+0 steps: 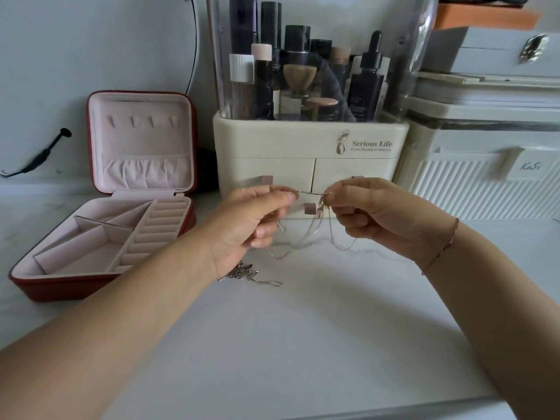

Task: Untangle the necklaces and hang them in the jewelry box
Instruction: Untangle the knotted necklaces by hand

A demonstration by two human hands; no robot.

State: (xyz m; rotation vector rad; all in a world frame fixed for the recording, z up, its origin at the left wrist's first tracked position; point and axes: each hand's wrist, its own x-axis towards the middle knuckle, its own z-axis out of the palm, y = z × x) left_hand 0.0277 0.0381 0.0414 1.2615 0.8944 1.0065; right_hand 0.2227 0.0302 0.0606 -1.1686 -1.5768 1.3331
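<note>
Just above the table [303, 334], the left hand [251, 221] and right hand [380, 218] each pinch the necklaces [312, 193], one strand taut between them and seemingly knotted, right of the open jewelry box [103, 237].

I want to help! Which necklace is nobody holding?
The bunched chain lying on the table below the left hand; the other chain hangs pinched between that hand and the right hand.

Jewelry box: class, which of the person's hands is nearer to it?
Left. The left hand pinches the necklace chain just right of the jewelry box; the right hand pinches the same chain farther right, in front of the makeup organizer.
</note>
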